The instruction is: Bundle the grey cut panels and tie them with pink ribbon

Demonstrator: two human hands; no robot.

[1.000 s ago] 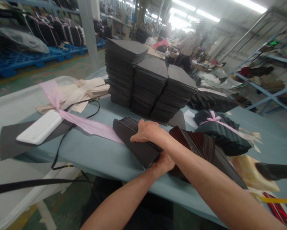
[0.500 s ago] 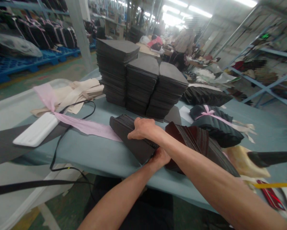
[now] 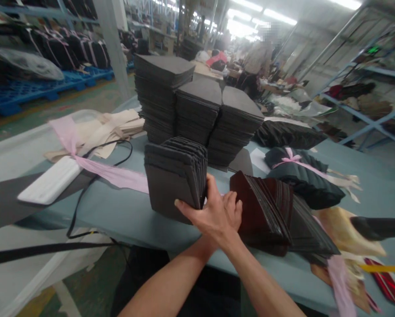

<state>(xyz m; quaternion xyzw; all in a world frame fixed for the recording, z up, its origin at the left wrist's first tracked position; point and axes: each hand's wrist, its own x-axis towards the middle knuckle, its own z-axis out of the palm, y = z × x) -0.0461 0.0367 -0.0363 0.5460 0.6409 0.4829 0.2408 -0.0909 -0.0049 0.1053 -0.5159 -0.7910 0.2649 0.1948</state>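
Dark grey bundle [image 3: 172,185]: on the table [image 3: 114,209], in front of the three tall stacks [image 3: 197,103]; stands upright, layered edges showing on top and at its right side. Lower right part hidden by the hand.
Right hand [image 3: 212,211]: gripping the bundle's near right corner, thumb across the front face; other fingers partly hidden.
Left hand [image 3: 232,209]: largely hidden behind the right hand and wrist; fingers bent, beside the maroon bundle [image 3: 258,207]. Whether it grips or touches anything cannot be told.
Pink strip [image 3: 114,174]: runs from the white slab [image 3: 50,180] to the bundle, which hides its continuation.
White slab: any marking too faint to read.
Black handle [image 3: 382,228]: cut off at the right edge.
Red item [image 3: 385,281]: partly covered by a yellow strip [image 3: 385,268]; nature unclear.
Green light [image 3: 371,47]: on the right-hand rack, blurred; any lettering illegible.
Co-worker [image 3: 255,61]: in the background, head pixelated, hands indistinct.
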